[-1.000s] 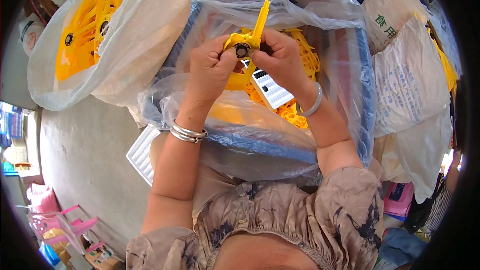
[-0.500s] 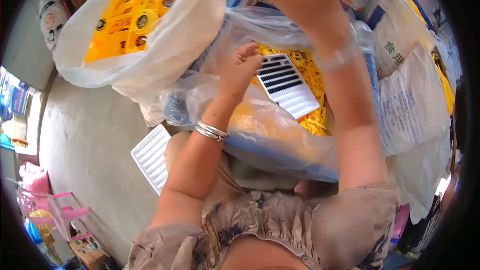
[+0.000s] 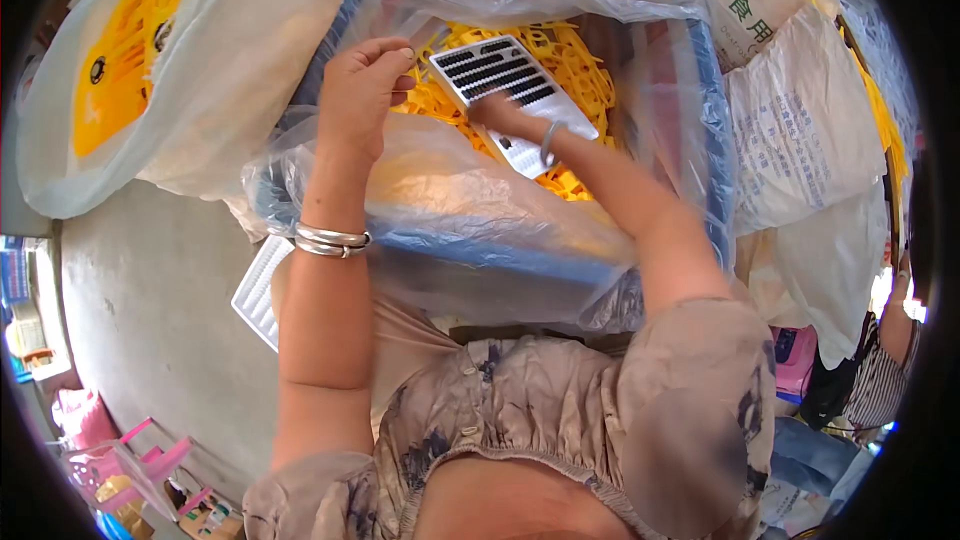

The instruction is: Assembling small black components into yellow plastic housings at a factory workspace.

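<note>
Gone from both hands — the yellow piece held up a second ago. Right hand [image 3: 497,112] now down among the yellow plastic parts [image 3: 560,70] in the bag-lined blue bin [image 3: 712,140], touching the white grille [image 3: 505,75], grip unclear; left hand [image 3: 362,90] loosely curled, empty — another pick under way, likely.

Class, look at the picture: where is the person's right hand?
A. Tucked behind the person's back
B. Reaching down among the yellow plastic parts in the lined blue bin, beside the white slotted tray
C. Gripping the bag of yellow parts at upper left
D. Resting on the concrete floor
B: the right hand reaches down among the yellow plastic parts in the blue bin, at the edge of the white slotted tray.
</note>
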Action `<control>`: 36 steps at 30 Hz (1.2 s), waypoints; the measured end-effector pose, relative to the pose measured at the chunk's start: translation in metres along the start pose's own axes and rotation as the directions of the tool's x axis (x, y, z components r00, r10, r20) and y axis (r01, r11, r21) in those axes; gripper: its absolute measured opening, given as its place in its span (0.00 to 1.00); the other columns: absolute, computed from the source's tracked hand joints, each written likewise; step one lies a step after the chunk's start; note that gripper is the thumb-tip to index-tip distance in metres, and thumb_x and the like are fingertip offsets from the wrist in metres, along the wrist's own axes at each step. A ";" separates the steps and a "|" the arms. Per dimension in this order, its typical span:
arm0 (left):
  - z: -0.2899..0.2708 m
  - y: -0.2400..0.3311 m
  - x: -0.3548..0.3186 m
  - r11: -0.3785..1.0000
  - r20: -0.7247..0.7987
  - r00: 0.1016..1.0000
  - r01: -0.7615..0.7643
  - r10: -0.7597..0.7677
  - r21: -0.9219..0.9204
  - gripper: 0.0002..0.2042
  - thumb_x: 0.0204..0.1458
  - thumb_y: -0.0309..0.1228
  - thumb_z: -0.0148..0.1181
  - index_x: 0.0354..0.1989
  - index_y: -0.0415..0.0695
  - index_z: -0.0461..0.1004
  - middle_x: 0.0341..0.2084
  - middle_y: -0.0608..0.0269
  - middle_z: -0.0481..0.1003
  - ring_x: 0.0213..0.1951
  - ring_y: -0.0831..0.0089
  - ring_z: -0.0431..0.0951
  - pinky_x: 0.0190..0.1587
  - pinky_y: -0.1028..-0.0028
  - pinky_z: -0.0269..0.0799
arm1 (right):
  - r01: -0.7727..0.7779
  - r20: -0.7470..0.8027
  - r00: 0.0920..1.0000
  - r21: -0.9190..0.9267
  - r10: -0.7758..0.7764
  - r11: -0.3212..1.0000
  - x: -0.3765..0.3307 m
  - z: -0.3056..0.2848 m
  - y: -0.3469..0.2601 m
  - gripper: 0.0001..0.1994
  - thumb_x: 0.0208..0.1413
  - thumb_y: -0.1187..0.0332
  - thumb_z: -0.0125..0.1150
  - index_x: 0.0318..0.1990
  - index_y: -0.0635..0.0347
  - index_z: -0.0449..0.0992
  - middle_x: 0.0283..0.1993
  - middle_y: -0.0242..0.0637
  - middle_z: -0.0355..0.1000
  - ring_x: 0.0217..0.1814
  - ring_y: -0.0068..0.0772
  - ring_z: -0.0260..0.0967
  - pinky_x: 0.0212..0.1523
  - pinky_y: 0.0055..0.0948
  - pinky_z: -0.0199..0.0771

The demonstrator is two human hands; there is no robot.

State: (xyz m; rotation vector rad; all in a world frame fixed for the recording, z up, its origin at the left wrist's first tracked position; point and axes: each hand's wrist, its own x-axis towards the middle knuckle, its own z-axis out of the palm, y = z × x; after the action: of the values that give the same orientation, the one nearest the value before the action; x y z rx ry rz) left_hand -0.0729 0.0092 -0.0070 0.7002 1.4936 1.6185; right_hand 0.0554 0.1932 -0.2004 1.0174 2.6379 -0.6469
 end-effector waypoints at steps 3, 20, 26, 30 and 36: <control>0.004 0.007 -0.003 0.999 0.009 0.999 -0.038 0.038 -0.008 0.11 0.47 0.29 0.53 0.38 0.38 0.71 0.28 0.60 0.74 0.27 0.76 0.74 0.32 0.79 0.70 | 0.089 -0.058 0.996 0.657 -0.067 0.749 -0.031 0.106 0.033 0.17 0.45 0.69 0.55 0.45 0.62 0.69 0.36 0.40 0.71 0.35 0.33 0.68 0.36 0.28 0.67; 0.001 -0.005 0.000 0.993 0.005 0.999 -0.046 0.046 0.109 0.10 0.48 0.28 0.52 0.38 0.38 0.71 0.28 0.60 0.74 0.27 0.76 0.74 0.32 0.79 0.71 | 0.206 -0.151 0.978 0.589 -0.144 0.782 -0.063 0.097 -0.030 0.16 0.42 0.67 0.57 0.40 0.64 0.71 0.37 0.49 0.71 0.38 0.36 0.68 0.39 0.31 0.67; -0.003 -0.006 0.001 0.998 -0.054 0.997 -0.060 0.061 0.022 0.10 0.48 0.27 0.51 0.39 0.37 0.70 0.29 0.59 0.74 0.27 0.76 0.74 0.30 0.79 0.71 | 0.102 -0.112 0.993 0.972 0.038 0.211 -0.048 0.000 -0.045 0.16 0.41 0.71 0.58 0.41 0.63 0.71 0.22 0.33 0.66 0.20 0.21 0.61 0.20 0.20 0.63; 0.001 -0.005 0.001 0.999 -0.065 0.997 -0.048 0.047 -0.017 0.11 0.48 0.26 0.50 0.40 0.37 0.69 0.28 0.60 0.73 0.24 0.74 0.74 0.28 0.80 0.72 | 0.177 -0.269 0.945 0.898 -0.185 -0.403 -0.048 -0.073 -0.045 0.15 0.45 0.71 0.51 0.42 0.66 0.68 0.26 0.33 0.69 0.24 0.21 0.66 0.24 0.18 0.67; 0.020 -0.014 -0.003 0.945 -0.135 0.950 -0.252 0.283 0.208 0.23 0.45 0.26 0.53 0.52 0.38 0.58 0.46 0.52 0.63 0.44 0.72 0.69 0.39 0.77 0.69 | 0.221 -0.385 0.893 0.825 -0.231 -0.519 -0.088 -0.120 -0.066 0.17 0.45 0.70 0.49 0.43 0.68 0.68 0.33 0.35 0.70 0.32 0.23 0.68 0.39 0.21 0.69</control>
State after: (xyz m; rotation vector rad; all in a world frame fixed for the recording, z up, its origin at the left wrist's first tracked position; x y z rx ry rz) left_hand -0.0522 0.0171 -0.0170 0.9289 1.7482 1.7884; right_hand 0.0671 0.1575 -0.0418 0.2432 1.3024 -3.4693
